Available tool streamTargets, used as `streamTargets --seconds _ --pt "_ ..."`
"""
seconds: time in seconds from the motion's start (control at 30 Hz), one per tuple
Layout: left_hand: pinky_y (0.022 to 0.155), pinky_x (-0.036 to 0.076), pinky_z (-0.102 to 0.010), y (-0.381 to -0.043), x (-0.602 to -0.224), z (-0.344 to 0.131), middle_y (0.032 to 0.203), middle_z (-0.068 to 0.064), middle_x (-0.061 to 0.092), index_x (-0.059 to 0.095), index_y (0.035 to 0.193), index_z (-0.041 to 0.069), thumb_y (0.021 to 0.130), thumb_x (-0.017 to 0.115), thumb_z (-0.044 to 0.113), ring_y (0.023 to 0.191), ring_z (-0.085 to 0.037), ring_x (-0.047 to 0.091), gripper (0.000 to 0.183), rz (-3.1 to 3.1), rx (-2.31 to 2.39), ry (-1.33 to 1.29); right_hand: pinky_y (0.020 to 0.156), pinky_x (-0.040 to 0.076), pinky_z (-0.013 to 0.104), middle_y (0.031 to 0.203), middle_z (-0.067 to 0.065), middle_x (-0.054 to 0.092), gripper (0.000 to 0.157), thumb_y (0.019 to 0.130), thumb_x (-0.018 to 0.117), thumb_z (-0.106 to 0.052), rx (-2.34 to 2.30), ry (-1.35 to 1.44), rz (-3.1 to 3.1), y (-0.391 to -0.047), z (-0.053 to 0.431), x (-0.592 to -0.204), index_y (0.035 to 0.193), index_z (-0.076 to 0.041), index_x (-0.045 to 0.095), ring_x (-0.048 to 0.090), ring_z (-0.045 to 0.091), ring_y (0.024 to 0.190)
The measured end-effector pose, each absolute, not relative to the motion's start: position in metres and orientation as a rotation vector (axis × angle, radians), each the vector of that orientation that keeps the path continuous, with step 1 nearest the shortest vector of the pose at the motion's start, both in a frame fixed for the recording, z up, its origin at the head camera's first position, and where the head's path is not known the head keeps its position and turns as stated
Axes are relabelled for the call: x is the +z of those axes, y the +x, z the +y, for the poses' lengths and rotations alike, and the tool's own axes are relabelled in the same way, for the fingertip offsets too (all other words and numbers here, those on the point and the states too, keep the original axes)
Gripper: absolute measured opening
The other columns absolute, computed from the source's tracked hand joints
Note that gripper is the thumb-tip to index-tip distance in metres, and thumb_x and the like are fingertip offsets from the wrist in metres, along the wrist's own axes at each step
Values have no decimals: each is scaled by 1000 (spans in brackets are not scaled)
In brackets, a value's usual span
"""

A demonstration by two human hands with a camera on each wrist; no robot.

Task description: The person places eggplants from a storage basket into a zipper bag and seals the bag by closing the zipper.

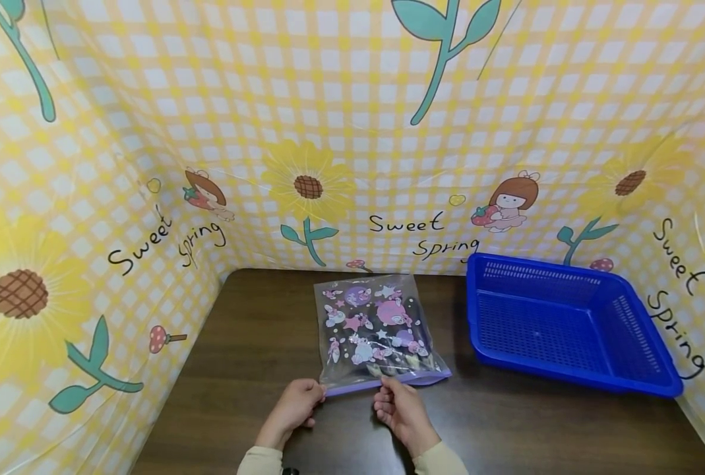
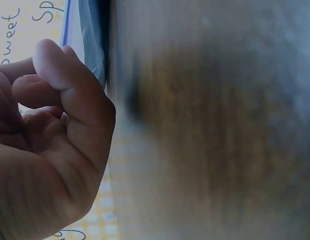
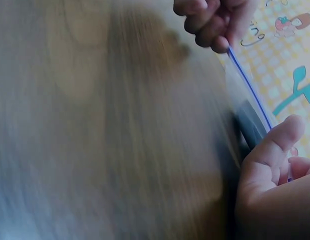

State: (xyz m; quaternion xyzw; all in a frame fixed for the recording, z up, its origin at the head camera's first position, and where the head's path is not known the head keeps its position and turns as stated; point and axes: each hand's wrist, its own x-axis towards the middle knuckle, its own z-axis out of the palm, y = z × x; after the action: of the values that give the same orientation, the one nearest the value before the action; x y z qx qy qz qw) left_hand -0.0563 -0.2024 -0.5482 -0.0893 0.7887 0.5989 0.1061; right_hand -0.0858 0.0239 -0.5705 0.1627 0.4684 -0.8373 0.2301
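Observation:
A clear zip bag (image 1: 367,323) printed with pink and purple cartoon figures and stars lies on the brown table, its purple zip edge (image 1: 352,389) toward me. Something dark shows inside it, partly hidden by the print. My left hand (image 1: 295,406) pinches the left end of the zip edge between thumb and fingers. With thumb and curled fingers, my right hand (image 1: 402,409) pinches the same edge right of its middle. In the right wrist view the purple strip (image 3: 250,87) runs straight between both hands.
To the right of the bag stands a blue plastic basket (image 1: 566,376) with perforated sides and base. The brown table (image 1: 251,343) is enclosed at the back and sides by a yellow checked cloth (image 1: 352,132) with sunflowers and lettering.

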Motion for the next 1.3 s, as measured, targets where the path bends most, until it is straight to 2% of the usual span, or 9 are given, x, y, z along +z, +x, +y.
streamTargets --seconds 0.43,0.9,1.13,1.3 --pt "47 51 -26 -59 -545 -209 64 2 41 59 78 -7 95 57 10 51 -8 36 24 2328 1745 -317 50 49 19 62 -2 62 29 99 55 -15 -2342 530 1345 -93 63 -570 70 -12 58 58 5 51" --pt "50 53 -26 -68 -550 -224 56 5 36 57 77 -8 93 56 8 47 -6 34 22 2279 1806 -461 50 49 21 62 0 62 28 98 56 -13 -2382 645 1432 -96 96 -570 71 -9 59 58 7 52" --pt "45 50 -25 -72 -552 -218 49 4 38 57 78 -8 88 54 5 43 -8 43 17 2289 1832 -442 51 50 23 64 2 62 28 98 55 -15 -2393 661 1434 -99 97 -567 71 -8 58 59 10 53" --pt "44 47 -25 -71 -553 -220 58 -1 46 56 78 -6 91 51 5 44 -10 48 18 2254 1849 -412 53 52 26 68 4 64 26 99 53 -17 -2367 662 1405 -97 98 -567 76 -6 57 61 12 55"
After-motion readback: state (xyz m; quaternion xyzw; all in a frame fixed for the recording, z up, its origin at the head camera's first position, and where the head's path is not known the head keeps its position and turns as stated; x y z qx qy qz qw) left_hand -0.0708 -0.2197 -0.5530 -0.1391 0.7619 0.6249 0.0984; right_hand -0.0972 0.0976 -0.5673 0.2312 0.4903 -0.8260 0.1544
